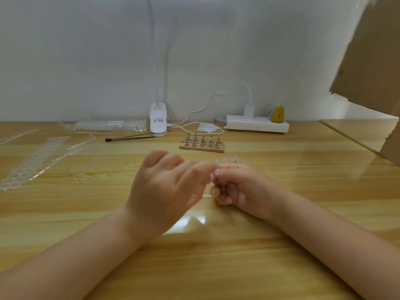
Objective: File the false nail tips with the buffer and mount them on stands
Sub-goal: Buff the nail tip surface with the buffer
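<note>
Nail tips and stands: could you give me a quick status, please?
Left hand and right hand both pinching a clear nail tip strip. Stands on wooden base, bare, behind hands. Nothing in the way.

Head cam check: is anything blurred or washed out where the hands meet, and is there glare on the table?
Head view: the left hand is motion-blurred at its fingers; the clear nail tips in the right hand barely show; lamp glare on the table below the hands; wide-angle bending at the edges; the stands are fairly sharp.
</note>
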{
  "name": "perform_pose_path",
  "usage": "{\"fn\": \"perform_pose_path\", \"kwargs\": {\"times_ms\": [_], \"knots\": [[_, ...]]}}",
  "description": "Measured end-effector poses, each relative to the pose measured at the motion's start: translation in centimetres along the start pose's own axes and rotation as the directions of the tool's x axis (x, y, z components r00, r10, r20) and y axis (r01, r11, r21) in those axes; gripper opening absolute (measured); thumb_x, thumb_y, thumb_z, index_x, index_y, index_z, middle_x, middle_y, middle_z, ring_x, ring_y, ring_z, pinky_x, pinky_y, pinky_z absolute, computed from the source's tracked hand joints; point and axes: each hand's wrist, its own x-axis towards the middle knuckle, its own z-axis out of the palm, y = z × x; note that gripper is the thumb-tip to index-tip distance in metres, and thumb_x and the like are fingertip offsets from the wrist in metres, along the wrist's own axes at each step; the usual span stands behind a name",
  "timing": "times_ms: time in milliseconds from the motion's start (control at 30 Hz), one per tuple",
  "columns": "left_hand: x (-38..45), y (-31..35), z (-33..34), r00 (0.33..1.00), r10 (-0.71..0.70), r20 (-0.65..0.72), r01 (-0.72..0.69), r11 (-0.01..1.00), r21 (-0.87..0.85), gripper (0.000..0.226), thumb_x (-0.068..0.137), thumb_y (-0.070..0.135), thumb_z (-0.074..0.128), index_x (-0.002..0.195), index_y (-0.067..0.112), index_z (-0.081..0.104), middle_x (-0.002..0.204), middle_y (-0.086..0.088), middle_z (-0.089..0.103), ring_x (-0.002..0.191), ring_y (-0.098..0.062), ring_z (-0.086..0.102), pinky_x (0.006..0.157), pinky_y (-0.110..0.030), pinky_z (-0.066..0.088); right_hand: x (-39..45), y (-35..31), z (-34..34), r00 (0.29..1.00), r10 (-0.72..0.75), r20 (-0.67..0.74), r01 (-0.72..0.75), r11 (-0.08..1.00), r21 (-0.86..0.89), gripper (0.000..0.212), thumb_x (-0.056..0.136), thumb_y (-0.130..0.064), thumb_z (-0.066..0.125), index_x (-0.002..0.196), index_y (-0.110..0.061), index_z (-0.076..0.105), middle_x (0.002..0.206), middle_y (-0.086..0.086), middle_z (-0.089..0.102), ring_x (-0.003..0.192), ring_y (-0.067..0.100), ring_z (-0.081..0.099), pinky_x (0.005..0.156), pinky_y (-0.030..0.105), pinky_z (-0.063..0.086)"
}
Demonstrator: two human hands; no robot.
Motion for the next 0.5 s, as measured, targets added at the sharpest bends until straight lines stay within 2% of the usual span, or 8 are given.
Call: {"fn": "perform_pose_path", "kwargs": {"times_ms": [100,200,333,400,500], "knots": [[-0.2,-0.9,-0.4,0.998,-0.064,-0.015,0.064,0.998,0.002,0.026,0.087,0.016,0.066,0.107,0.023,0.05,0.072,0.015,0.07,0.057,-0.015,0.062,0.067,-0.036,0.048,0.0,-0.1,0.0,1.0,0.007,-0.006,-0.007,1.0,0.027,0.019,0.078,-0.018,0.064,0.059,-0.021,0.068,0.065,-0.002,0.048,0.057,0.011,0.053,0.045,0.019,0.034],[0.2,0.9,-0.2,1.0,0.009,-0.028,-0.011,0.998,-0.06,0.03,0.085,0.016,0.068,0.109,0.024,0.052,0.077,0.016,0.071,0.058,-0.015,0.06,0.068,-0.035,0.046,0.0,0.0,-0.1,0.999,-0.018,0.027,0.019,1.0,-0.016,0.028,0.082,-0.011,0.059,0.058,-0.022,0.068,0.063,-0.002,0.052,0.057,0.01,0.051,0.047,0.02,0.034],[0.0,-0.2,-0.2,1.0,-0.023,0.012,0.023,1.0,-0.014,0.03,0.085,0.016,0.067,0.108,0.024,0.05,0.074,0.015,0.07,0.058,-0.015,0.062,0.069,-0.036,0.047,0.0,-0.2,0.0,1.0,0.005,0.013,-0.005,1.0,0.017,0.016,0.077,-0.014,0.065,0.063,-0.02,0.068,0.067,0.001,0.051,0.057,0.011,0.054,0.046,0.02,0.035],[0.0,-0.7,-0.5,0.999,-0.049,0.004,0.049,0.999,-0.001,0.028,0.085,0.016,0.067,0.107,0.023,0.05,0.073,0.014,0.07,0.059,-0.015,0.064,0.069,-0.037,0.048,0.0,-0.1,-0.1,1.0,0.009,-0.011,-0.009,0.999,0.047,0.018,0.076,-0.019,0.06,0.061,-0.021,0.069,0.069,0.002,0.046,0.057,0.012,0.054,0.046,0.02,0.035],[0.4,1.1,-0.3,0.999,0.033,-0.016,-0.033,0.999,-0.022,0.034,0.082,0.013,0.07,0.109,0.023,0.052,0.078,0.013,0.071,0.06,-0.015,0.06,0.07,-0.034,0.044,0.0,0.0,0.0,1.0,-0.006,0.005,0.006,1.0,0.007,0.007,0.078,-0.014,0.064,0.071,-0.013,0.067,0.067,0.004,0.051,0.055,0.01,0.052,0.047,0.021,0.034]]}}
